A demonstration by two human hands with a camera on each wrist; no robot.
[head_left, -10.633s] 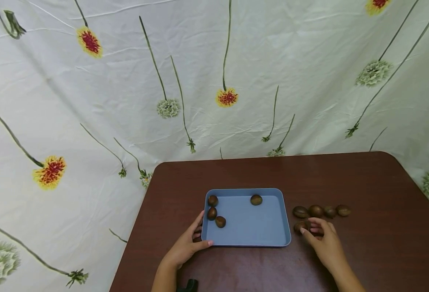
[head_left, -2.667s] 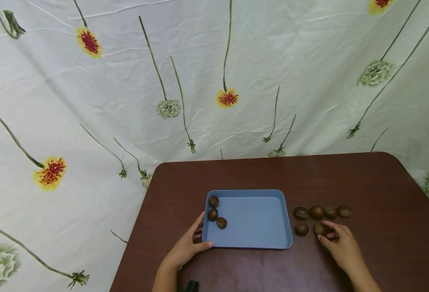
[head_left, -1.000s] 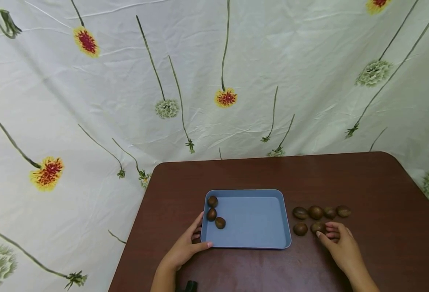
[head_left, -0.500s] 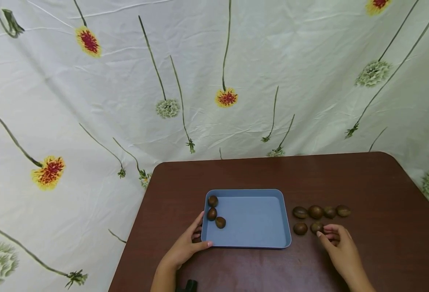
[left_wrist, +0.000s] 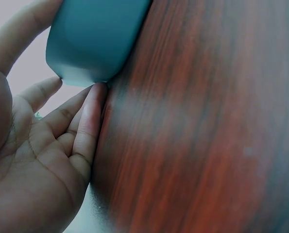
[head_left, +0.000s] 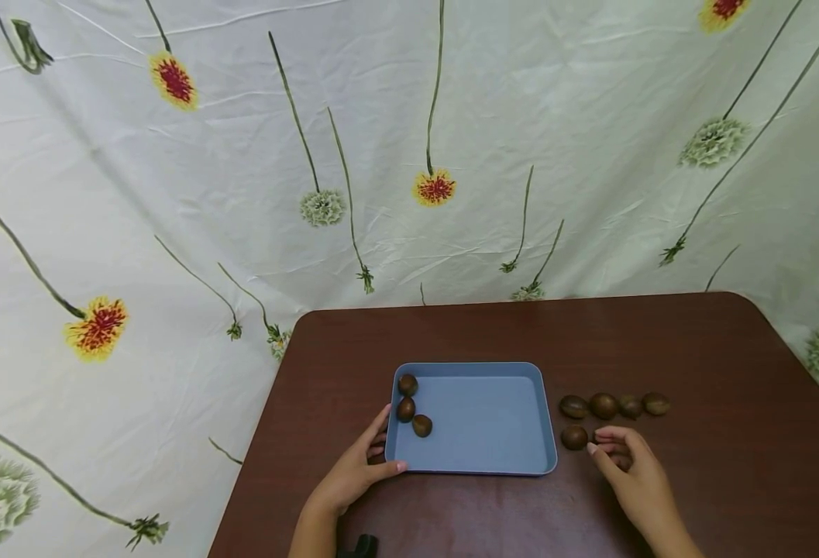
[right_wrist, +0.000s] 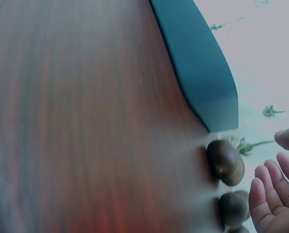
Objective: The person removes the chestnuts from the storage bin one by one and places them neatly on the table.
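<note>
Clasped on the near left corner of a shallow blue tray, the left hand has its thumb on the near rim and its fingers along the left side. The right hand is loose — its wrist view shows thumb and fingers apart, with nothing between them — and sits low just beyond the tray's right side, beside some large brown nuts. Whether its fingertips touch one cannot be told.

Three nuts lie inside the tray at its left end: two in a line along the left wall, and a third just to the right, nearer the person. Outside the tray, to its right, four more nuts form a row running left to right. Nearer the person, a single round nut lies between the tray and the right hand's thumb; the right wrist view shows another nut close by it, next to the fingers.

Everything stands on a dark reddish-brown table with rounded corners. Behind hangs a pale cloth printed with long-stemmed flowers
</note>
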